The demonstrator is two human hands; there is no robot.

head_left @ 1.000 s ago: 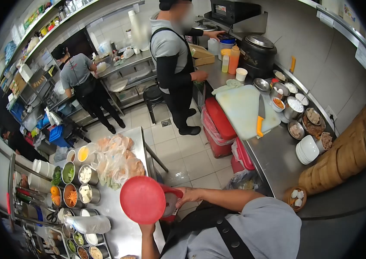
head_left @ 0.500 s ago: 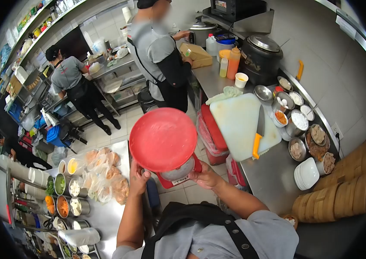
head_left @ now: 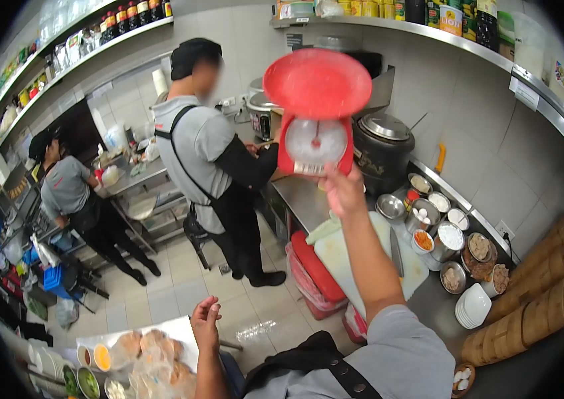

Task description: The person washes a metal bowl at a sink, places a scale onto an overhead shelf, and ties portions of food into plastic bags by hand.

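Head view: my right hand [head_left: 344,189] pinches the lower edge of the red scale [head_left: 315,141], raised beyond the cutting board [head_left: 416,271]; my left hand [head_left: 206,320], loosely curled left of the board, looks empty. Gripped low, one-handed, the scale could tip and shed its dish [head_left: 318,81].

Wears a light grey shirt [head_left: 388,372], short in the right sleeve [head_left: 400,327], plain and lightly creased. Also wears a black apron [head_left: 302,359] over it, bunched in dark folds at the chest. Sports a black strap [head_left: 347,375] slanting across the grey, fitted with round snap fasteners [head_left: 360,387] (two visible, dark, set in a row). Bare along both forearms, ungloved at right hand [head_left: 345,191] and left hand [head_left: 206,318] alike.
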